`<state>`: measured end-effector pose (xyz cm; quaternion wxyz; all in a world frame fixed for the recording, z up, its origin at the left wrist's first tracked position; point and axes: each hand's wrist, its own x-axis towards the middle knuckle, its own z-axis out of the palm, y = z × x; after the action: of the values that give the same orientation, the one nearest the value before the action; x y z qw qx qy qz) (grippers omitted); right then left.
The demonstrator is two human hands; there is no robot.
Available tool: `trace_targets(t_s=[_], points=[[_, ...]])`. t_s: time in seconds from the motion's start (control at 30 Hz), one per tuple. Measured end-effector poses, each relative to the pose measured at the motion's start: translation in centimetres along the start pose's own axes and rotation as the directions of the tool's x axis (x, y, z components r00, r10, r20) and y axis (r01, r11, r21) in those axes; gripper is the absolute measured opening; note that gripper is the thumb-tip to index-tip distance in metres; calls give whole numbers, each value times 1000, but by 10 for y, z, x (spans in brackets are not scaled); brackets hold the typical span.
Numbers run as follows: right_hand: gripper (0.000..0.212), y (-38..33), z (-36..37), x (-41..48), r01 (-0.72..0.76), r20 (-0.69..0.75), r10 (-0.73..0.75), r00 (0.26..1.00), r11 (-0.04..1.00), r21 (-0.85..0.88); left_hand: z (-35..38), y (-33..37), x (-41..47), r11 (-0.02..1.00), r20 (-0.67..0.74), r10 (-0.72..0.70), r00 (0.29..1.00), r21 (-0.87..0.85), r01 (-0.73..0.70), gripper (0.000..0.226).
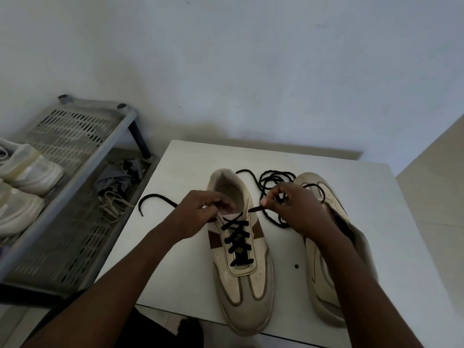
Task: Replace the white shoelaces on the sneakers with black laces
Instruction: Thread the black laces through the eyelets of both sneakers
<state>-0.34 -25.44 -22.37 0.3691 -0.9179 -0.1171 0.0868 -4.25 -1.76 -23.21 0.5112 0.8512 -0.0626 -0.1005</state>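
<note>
Threading the black lace up the left sneaker on the bench, about 4 crossings in. Right grip pinching the lace just behind its tip, aimed at the next eyelet. Left grip curled at the tongue, seemingly pinching the other strand. Next: feed through, pull snug. Toes at the near edge beside the right sneaker; open room far left.

left hand: fingers curled inward, palm down, forearm reaching forward
right hand: thumb and forefinger pinching black lace tip
</note>
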Motion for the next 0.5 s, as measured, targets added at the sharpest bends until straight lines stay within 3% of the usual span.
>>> trace_targets(t_s=[0.13, 0.2, 0.37, 0.5], points=[[38, -2, 9, 0, 12, 226, -21, 974, 999, 40, -5, -10, -2, 908, 72, 118, 990, 395, -137, 44], [45, -1, 18, 1, 11, 227, -13, 974, 1000, 10, -6, -15, -2, 847, 125, 126, 984, 503, -172, 43], [38, -5, 33, 2, 16, 94, -18, 995, 1000, 21, -15, -14, 0, 794, 139, 115, 984, 583, -175, 27], [28, -11, 39, 1, 27, 104, -38, 994, 994, 105, -13, -14, -6, 780, 58, 149, 987, 606, -153, 26]])
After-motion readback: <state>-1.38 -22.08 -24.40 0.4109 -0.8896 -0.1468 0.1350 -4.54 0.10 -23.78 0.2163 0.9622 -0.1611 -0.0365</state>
